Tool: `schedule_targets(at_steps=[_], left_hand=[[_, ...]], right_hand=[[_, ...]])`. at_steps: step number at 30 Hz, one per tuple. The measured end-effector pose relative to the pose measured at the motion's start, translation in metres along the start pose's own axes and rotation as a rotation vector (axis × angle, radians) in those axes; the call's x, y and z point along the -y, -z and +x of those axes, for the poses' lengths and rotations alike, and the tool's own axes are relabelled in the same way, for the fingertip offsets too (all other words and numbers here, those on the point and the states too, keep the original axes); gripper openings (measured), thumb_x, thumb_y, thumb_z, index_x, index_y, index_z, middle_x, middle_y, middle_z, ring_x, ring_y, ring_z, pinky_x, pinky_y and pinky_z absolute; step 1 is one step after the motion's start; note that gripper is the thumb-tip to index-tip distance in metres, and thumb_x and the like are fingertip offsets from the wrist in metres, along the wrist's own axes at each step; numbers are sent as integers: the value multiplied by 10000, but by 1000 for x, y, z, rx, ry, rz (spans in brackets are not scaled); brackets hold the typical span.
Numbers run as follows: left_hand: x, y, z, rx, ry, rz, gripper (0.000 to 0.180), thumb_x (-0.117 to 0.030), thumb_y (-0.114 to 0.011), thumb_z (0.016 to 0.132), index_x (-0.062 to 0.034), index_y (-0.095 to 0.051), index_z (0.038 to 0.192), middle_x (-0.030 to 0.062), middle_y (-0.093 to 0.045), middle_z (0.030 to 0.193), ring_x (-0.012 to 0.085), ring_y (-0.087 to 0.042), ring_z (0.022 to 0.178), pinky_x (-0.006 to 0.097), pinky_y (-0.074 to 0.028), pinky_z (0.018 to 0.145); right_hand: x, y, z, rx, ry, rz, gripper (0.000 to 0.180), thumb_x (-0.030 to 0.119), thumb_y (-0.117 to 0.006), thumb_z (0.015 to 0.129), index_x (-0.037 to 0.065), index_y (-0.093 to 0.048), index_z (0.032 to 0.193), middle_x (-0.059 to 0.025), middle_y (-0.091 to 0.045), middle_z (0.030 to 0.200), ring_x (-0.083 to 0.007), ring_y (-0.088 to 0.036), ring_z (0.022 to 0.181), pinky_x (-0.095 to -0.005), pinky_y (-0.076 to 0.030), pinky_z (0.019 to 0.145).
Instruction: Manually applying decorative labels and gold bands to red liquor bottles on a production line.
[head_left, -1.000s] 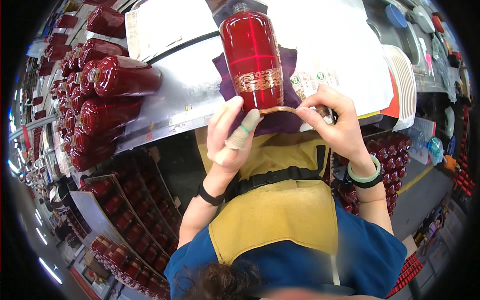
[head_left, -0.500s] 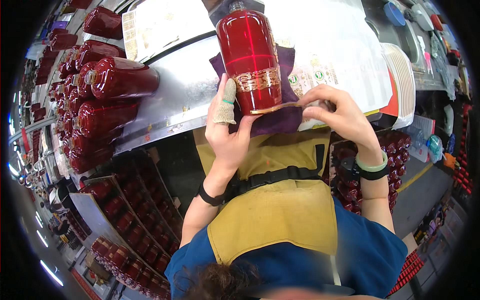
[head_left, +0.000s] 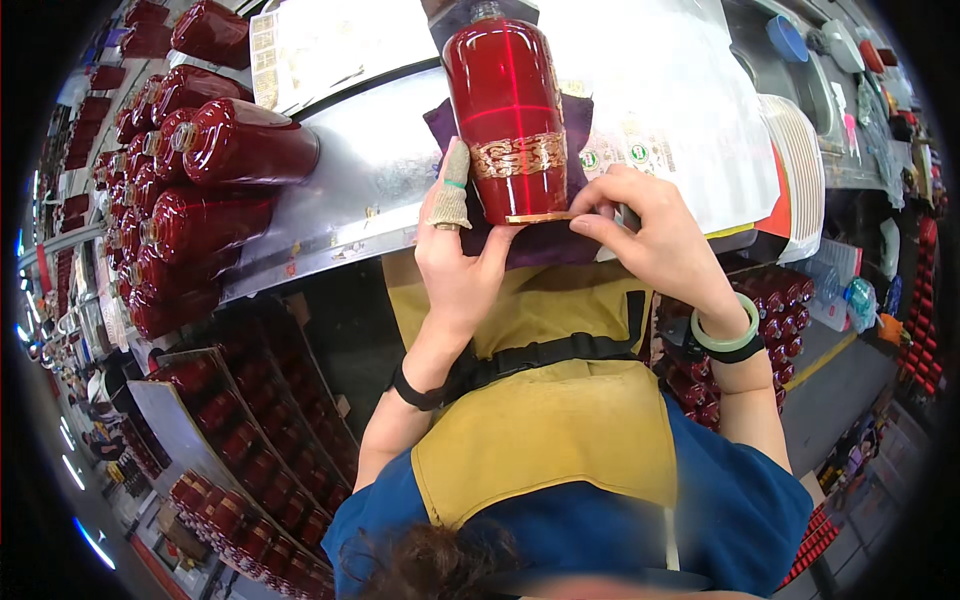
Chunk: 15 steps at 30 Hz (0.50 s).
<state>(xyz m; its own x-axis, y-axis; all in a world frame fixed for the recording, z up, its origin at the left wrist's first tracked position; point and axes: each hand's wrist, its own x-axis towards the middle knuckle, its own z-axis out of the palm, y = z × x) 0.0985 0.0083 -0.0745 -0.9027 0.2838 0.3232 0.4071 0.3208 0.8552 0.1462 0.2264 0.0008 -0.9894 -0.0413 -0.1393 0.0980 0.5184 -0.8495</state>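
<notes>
A red glass bottle point(head_left: 505, 85) lies on its side on a purple cloth point(head_left: 550, 252), neck pointing away from me. An ornate gold band point(head_left: 520, 155) wraps its lower body, and bright red crossed lines of light fall on the glass. My left hand point(head_left: 455, 275) grips the bottle's left side near the base, thumb at the bottom edge; a pale fabric cover point(head_left: 452, 195) sits on one finger. Along the base rim runs a thin gold strip point(head_left: 537, 218). My right hand point(head_left: 655, 235) pinches the right end of that strip, close against the bottle.
Several red bottles point(head_left: 245, 145) lie stacked on the metal table point(head_left: 345, 190) at left. Sheets of gold labels point(head_left: 615, 150) rest on white paper to the right, beside a pile of pale sheets point(head_left: 795, 170). Racks of bottles point(head_left: 240, 430) stand below the table.
My right hand has moved left toward the bottle, and the loose length of gold strip between fingers and base has shortened. My left hand keeps its hold on the bottle.
</notes>
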Motion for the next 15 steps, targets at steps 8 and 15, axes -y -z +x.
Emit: schedule_targets(at_steps=[8, 15], left_hand=[[-5, 2, 0, -24, -118, 225, 685, -50, -818, 769, 44, -560, 1397, 203, -626, 1370, 377, -587, 1270, 466, -446, 1075], [-15, 11, 4, 71, 44, -41, 729, 4, -703, 805, 59, -445, 1485, 230, -504, 1503, 372, -522, 1359, 476, -321, 1191]], right_hand=[[30, 16, -10, 107, 7, 136, 97, 31, -709, 881, -5, -699, 970, -90, -675, 866, -186, -623, 747, -310, -475, 683], [48, -3, -7, 76, 96, 64, 109, 59, -758, 866, -1, -696, 932, -88, -639, 789, -203, -597, 696, -325, -470, 659]])
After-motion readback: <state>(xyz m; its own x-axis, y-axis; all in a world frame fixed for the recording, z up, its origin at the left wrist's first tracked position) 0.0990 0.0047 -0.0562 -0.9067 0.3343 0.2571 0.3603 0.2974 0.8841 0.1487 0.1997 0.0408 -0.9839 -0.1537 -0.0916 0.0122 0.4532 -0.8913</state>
